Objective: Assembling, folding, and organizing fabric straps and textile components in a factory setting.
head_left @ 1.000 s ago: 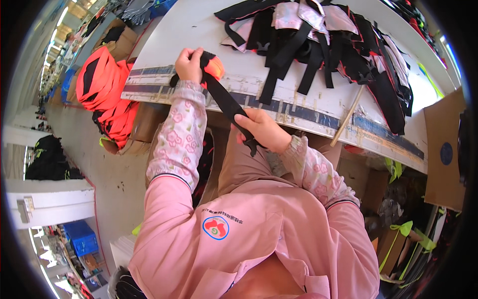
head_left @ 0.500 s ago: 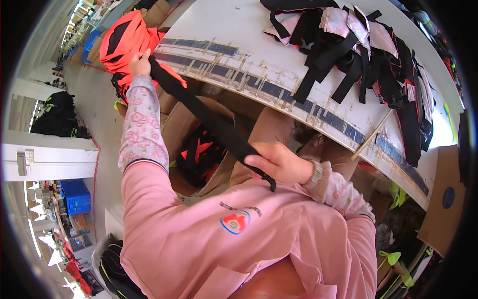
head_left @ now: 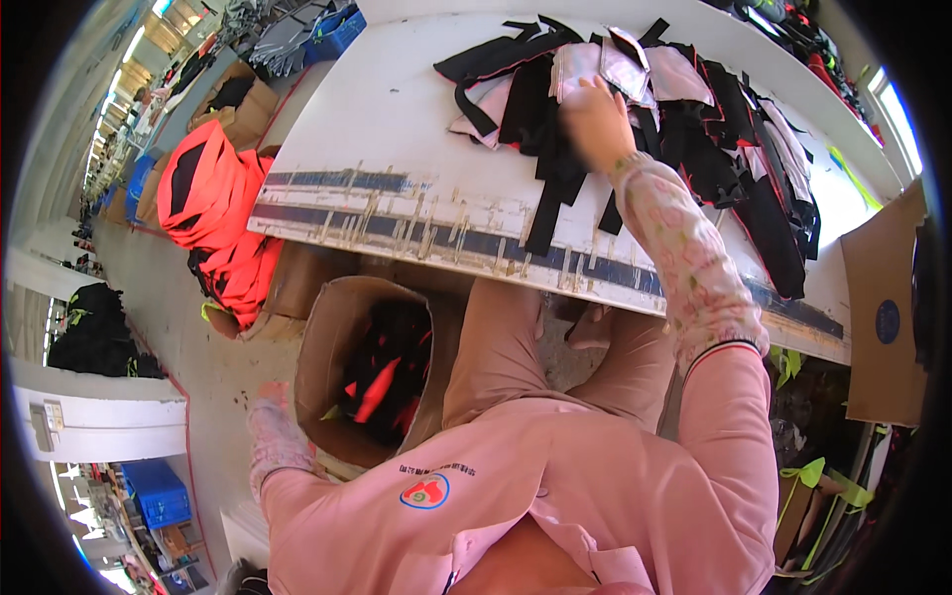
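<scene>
My right hand (head_left: 600,127) reaches over the table onto a heap of black strapped fabric pieces with pale pink patches (head_left: 682,81). Its fingers are stretched out at one pale patch and hold nothing that I can see; part of the hand is blurred. Down at the left, my left hand (head_left: 274,397) hangs beside an open cardboard box (head_left: 315,372), smeared by motion, its fingers unclear. Inside the box lie black and orange-red fabric pieces (head_left: 382,367).
The white table (head_left: 397,129) has a worn front edge above my knees. Bright orange and black fabric bundles (head_left: 208,193) are piled at its left corner. A cardboard sheet (head_left: 883,327) stands at the right. Farther left are blue crates (head_left: 157,493) and a black heap (head_left: 94,332).
The black strap stretched between my hands is no longer in them. My right hand has moved up to the heap; my left has dropped beside the box. The view has shifted.
</scene>
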{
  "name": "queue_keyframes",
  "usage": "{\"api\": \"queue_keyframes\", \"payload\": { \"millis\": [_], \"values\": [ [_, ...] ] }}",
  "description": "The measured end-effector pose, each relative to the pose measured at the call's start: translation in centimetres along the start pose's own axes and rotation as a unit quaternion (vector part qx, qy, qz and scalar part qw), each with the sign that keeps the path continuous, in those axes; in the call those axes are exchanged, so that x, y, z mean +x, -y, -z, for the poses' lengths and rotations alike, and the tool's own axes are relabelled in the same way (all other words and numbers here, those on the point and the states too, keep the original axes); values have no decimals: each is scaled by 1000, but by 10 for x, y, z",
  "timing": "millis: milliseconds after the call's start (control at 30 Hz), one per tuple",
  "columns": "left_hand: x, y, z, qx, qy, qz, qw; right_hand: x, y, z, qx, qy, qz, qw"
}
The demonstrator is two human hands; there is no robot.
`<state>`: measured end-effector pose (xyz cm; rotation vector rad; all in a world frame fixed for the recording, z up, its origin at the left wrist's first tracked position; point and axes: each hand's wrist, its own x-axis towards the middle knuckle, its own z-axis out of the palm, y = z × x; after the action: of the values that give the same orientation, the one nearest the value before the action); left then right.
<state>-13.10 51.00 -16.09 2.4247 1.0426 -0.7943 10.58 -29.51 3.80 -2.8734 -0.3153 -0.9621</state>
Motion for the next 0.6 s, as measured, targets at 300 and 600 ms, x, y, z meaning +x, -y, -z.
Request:
{"api": "queue_keyframes", "payload": {
  "millis": [300,600],
  "values": [
    [-55,-229,-5,-302,8,-294,907,3,-4,-3,136,55,-104,984],
    [-283,-463,-86,-353,-99,-668,648,-142,105,113,789,-114,-293,528]
  ]
}}
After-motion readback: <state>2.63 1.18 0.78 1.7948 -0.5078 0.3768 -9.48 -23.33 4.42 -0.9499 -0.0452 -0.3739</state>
